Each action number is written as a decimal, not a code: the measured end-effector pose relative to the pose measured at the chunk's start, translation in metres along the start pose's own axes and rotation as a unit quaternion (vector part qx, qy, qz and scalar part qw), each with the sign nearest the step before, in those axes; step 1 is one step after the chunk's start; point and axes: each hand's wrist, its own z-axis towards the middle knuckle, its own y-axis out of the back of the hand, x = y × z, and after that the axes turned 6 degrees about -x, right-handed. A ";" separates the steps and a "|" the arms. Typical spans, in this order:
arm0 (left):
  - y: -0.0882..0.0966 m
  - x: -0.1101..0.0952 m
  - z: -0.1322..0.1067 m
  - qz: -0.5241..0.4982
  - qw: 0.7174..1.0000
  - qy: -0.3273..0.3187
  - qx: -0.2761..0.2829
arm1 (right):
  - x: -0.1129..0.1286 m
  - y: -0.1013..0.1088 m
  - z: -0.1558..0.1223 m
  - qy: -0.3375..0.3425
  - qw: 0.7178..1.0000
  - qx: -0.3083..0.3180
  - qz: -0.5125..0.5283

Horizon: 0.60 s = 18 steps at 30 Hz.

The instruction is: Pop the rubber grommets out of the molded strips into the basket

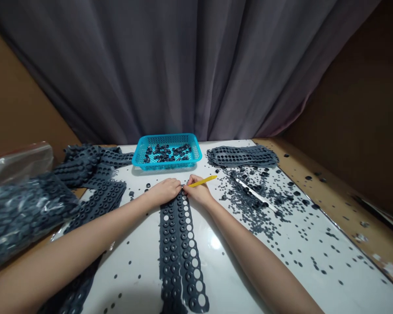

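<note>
A long dark rubber strip (180, 248) with rows of ring-shaped parts and punched holes lies lengthwise on the white table (222, 279). My left hand (165, 190) rests closed on the strip's far end, fingers curled and pressing it. My right hand (198, 192) is closed around a yellow stick tool (203, 181), its tip at the strip's far end between both hands.
A turquoise basket (167, 151) with several dark rings stands behind the hands. Stacks of dark strips (94, 174) lie at left, and another dark strip stack (242, 155) at back right. A bag of dark parts (19, 205) sits far left. Loose rubber scraps (255, 200) litter the right side. A grey curtain hangs behind.
</note>
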 end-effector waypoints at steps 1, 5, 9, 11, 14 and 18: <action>0.000 0.001 -0.001 -0.003 1.000 -0.004 0.002 | 0.000 0.000 0.000 0.000 1.000 -0.001 0.001; 0.005 0.011 0.002 -0.041 0.999 -0.011 0.003 | 0.001 0.001 -0.001 0.003 1.000 -0.002 0.003; 0.012 0.024 0.007 -0.090 0.995 -0.031 0.010 | 0.002 0.004 -0.002 0.009 1.000 0.000 0.008; 0.013 0.026 0.008 -0.104 0.994 -0.038 0.012 | 0.002 0.005 -0.001 0.014 1.000 0.001 0.014; 0.012 0.027 0.009 -0.119 0.992 -0.037 0.009 | 0.001 0.006 -0.002 0.022 0.999 0.008 0.023; 0.012 0.028 0.010 -0.128 0.991 -0.038 0.010 | 0.001 0.007 -0.004 0.026 0.999 0.024 0.025</action>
